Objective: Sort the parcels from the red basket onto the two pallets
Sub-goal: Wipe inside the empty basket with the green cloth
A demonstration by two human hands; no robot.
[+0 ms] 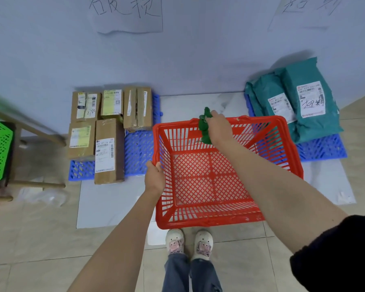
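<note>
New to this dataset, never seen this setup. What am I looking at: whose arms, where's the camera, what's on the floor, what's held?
There is no robot: a person wears one wide-angle camera on the head, looking down at their own bare arms and shoes. The left hand grips the rim of a red plastic mesh basket, which looks empty. The right hand holds up a crumpled dark green plastic bag over the basket's far edge. On the floor against the wall lie two blue plastic grid pallets: the left pallet carries brown cardboard boxes with labels, the right pallet carries teal plastic mailer bags. Handwritten paper signs hang above each.
</note>
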